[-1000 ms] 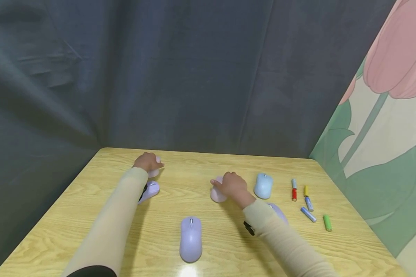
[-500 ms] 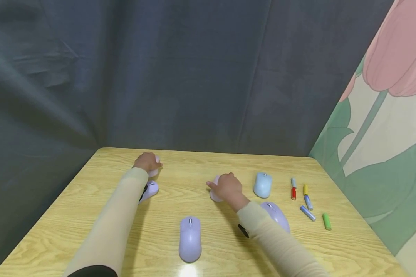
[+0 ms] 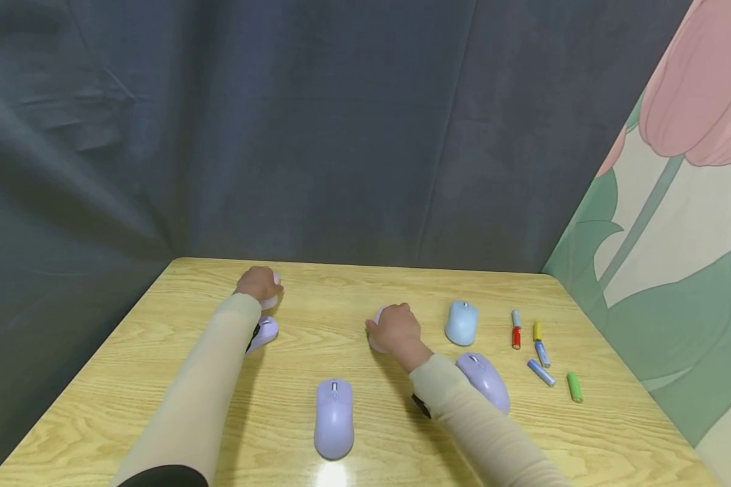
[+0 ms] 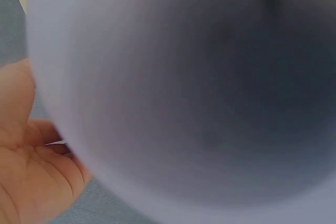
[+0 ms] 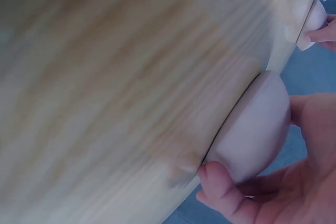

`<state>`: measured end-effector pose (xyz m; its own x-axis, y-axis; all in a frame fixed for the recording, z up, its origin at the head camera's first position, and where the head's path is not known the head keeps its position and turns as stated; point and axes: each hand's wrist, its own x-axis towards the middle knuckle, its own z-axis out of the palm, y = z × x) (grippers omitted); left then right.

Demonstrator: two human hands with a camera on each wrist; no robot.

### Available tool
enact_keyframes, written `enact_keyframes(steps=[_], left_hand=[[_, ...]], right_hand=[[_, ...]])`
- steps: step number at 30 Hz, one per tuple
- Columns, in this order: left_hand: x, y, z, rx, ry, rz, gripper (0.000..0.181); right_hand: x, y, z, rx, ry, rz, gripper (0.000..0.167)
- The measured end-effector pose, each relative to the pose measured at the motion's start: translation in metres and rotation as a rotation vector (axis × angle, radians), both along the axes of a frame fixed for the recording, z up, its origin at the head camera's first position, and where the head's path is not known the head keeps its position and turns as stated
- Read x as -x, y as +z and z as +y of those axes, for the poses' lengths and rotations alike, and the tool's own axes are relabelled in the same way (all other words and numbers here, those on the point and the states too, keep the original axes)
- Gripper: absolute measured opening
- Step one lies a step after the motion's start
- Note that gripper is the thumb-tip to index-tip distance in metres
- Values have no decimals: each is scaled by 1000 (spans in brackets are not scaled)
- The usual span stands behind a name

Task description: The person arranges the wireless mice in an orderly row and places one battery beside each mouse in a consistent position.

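Note:
At the far left of the table, my left hand point(image 3: 258, 284) grips a pale pink mouse point(image 3: 271, 302); a purple mouse point(image 3: 264, 332) lies by that wrist and fills most of the left wrist view. Near the middle, my right hand point(image 3: 397, 329) holds another pale pink mouse point(image 3: 375, 343), thumb on its left side. In the right wrist view the fingers curl round this pink mouse point(image 5: 252, 129), which rests on the wood. A purple mouse point(image 3: 484, 381) sits beside the right forearm, and a light blue mouse point(image 3: 462, 323) stands behind it.
Another purple mouse point(image 3: 334, 419) lies at the front middle of the wooden table point(image 3: 158, 338). Several small coloured cylinders, among them a red one point(image 3: 516, 337) and a green one point(image 3: 575, 387), lie at the right. A dark curtain point(image 3: 317, 135) hangs behind.
My right hand and forearm have shifted slightly left, uncovering more of the purple mouse beside the forearm. The left hand keeps its hold with almost no movement.

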<state>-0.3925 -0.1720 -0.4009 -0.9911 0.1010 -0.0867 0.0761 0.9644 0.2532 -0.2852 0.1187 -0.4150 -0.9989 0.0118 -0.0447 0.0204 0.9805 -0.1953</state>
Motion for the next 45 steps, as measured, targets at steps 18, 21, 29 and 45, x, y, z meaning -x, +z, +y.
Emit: enact_keyframes(steps=[18, 21, 29, 45], left_hand=[[-7, 1, 1, -38, 22, -41, 39], [-8, 3, 1, -40, 27, -27, 40], [-6, 4, 3, -36, 23, 1, 35], [-2, 19, 36, -32, -37, 57, 33]], right_hand=[[-7, 4, -5, 58, 14, -51, 37], [-8, 4, -4, 56, 15, -50, 36], [-9, 7, -4, 41, 20, -37, 35], [-7, 7, -3, 3, 26, -42, 44]])
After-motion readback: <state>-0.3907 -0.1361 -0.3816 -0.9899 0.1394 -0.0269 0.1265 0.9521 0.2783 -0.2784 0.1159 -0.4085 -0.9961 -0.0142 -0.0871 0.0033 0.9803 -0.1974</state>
